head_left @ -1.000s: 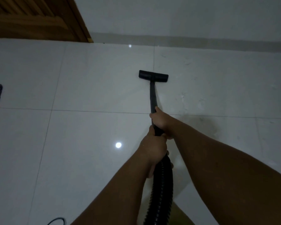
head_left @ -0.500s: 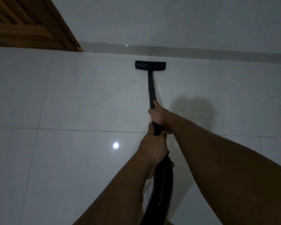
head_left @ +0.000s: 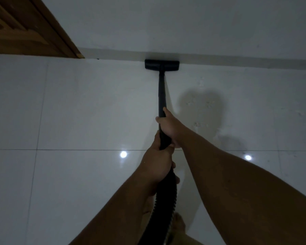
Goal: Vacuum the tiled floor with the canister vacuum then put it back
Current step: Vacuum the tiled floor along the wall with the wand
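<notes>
The black vacuum floor head point(head_left: 162, 64) rests on the glossy white tiled floor point(head_left: 88, 106), pressed against the base of the wall. A straight black wand point(head_left: 162, 92) runs back from it to my hands. My right hand point(head_left: 170, 129) grips the wand higher up. My left hand point(head_left: 157, 167) holds it lower, where the ribbed black hose point(head_left: 163, 207) begins. The hose drops out of view at the bottom. The canister itself is out of sight.
A pale wall with a grey skirting strip point(head_left: 237, 59) crosses the top. A wooden door and frame point(head_left: 30, 29) stand at the upper left. Faint specks mark the tiles right of the wand. My bare foot point(head_left: 179, 225) shows under the hose.
The floor head has slid forward across the tile until it meets the skirting. Both hands went with the wand, and the view shifted closer to the wall.
</notes>
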